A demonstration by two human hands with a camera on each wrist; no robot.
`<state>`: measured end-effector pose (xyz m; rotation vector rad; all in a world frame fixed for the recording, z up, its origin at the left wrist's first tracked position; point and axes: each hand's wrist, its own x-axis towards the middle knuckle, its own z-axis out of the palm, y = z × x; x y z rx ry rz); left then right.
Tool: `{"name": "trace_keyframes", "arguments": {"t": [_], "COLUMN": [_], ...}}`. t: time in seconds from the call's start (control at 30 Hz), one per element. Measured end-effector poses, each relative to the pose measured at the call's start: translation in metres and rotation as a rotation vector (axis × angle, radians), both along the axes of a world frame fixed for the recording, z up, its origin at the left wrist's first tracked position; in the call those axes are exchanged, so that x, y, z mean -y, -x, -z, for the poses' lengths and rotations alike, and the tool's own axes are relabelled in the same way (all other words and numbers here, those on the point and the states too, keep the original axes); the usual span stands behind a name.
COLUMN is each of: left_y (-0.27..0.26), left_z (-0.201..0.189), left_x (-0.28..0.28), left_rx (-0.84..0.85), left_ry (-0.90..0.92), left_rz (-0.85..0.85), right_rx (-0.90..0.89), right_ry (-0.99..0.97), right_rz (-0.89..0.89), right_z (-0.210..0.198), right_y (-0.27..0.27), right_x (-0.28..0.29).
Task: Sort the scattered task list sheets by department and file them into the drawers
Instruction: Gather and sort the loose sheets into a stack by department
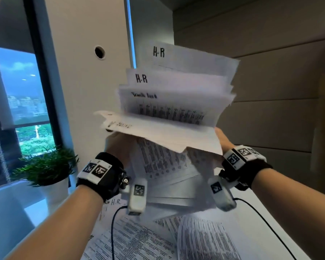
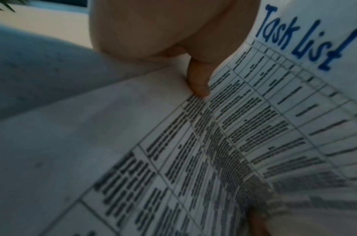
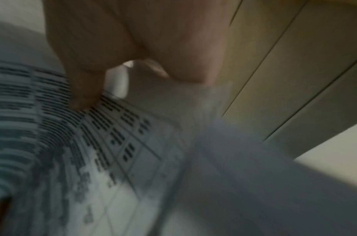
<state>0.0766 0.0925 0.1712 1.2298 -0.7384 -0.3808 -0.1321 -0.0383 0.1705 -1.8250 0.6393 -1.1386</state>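
Nearest, below the fingers, loose task list sheets (image 1: 135, 239) lie scattered over the white table (image 1: 266, 218), one marked H.R. by the left forearm. These are not yet sorted, and black cables run across them from the wrist units.

Above them both hands hold up a fanned stack of sheets (image 1: 176, 102). The left hand (image 1: 118, 145) grips the stack's lower left edge; in the left wrist view a fingertip (image 2: 197, 83) presses on the printed table of a sheet headed "Task List", with paper on both sides of it. The right hand (image 1: 223, 139) grips the lower right edge, and the right wrist view, though blurred, shows its fingers (image 3: 82, 95) curled down onto a printed page. So both sets of fingers are clamped on paper, none released.

Past the fingers, the two farthest sheets in the fan show "H-R" at the top; the nearer headers are smeared and unreadable, and one sheet flops forward over the hands.

The step looks like checking department headers while squaring the batch. To do it well, keep the bottom edges pinched firmly so no sheet slips out, let the tops fan just enough to read each header, and pull any non-H-R page before filing.

Beyond stand a white panel (image 1: 86, 76) and a potted plant (image 1: 47, 169). No drawers are in view.
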Motion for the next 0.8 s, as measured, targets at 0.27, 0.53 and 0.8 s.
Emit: {"name": "trace_keyframes", "arguments": {"t": [0.27,0.53,0.8], "left_y": [0.002,0.066,0.047], "left_z": [0.002,0.022,0.066], "left_x": [0.01,0.016,0.017], "left_rx": [0.26,0.331,0.247], "left_ry": [0.044,0.201,0.14], "left_rz": [-0.307,-0.253,-0.074], "right_rx": [0.188,0.224,0.238], "right_ry": [-0.154,0.084,0.047], "right_rz": [0.096,0.21,0.186], "right_z": [0.003,0.023,0.062], "right_y": [-0.009,-0.01,0.03], "right_x": [-0.006,-0.024,-0.011]}}
